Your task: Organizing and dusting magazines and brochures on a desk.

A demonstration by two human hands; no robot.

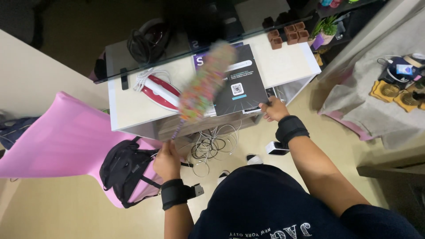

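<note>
Head view: my left hand (167, 160) is fisted around the thin handle of a multicoloured duster (204, 82), its head motion-blurred above the red iron (160, 91). My right hand (274, 109) pinches the lower corner of a black booklet (241, 82) on the white table (283, 64); the fingertips are hidden beneath it.

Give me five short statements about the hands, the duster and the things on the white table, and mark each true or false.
1. The left hand grips the handle of a multicoloured fluffy duster. True.
2. The right hand holds a mug. False: it holds the edge of a black printed booklet.
3. A red and white clothes iron lies on the white table. True.
4. The black backpack sits on the table. False: it rests against a pink chair.
5. Both wrists are bare. False: each wears a black band.
</note>
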